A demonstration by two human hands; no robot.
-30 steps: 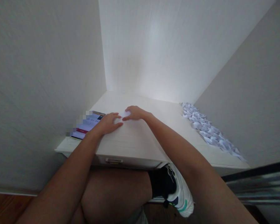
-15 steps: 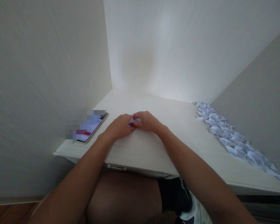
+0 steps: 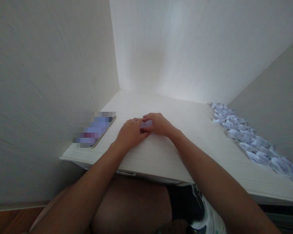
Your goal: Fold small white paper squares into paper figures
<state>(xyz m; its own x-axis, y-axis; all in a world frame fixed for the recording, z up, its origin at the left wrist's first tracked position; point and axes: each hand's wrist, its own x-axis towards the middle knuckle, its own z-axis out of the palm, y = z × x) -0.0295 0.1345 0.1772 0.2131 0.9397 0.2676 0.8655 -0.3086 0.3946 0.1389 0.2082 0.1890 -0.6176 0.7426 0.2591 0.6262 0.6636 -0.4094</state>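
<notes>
Head view: both forearms stretch forward over the white desk [image 3: 175, 107], palms down, with the left hand [image 3: 130, 132] and right hand [image 3: 159, 124] meeting at mid-desk. Their curled fingertips pinch a small white paper [image 3: 146, 123] low against the desktop, between a phone [image 3: 97, 130] and a row of folded papers [image 3: 254, 143].

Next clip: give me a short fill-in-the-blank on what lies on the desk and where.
The phone lies to the ____ of the left hand.
The heap of folded papers runs along the ____ wall.
The small paper shows ____ the left hand and the right hand.
Missing: left; right; between.
</notes>
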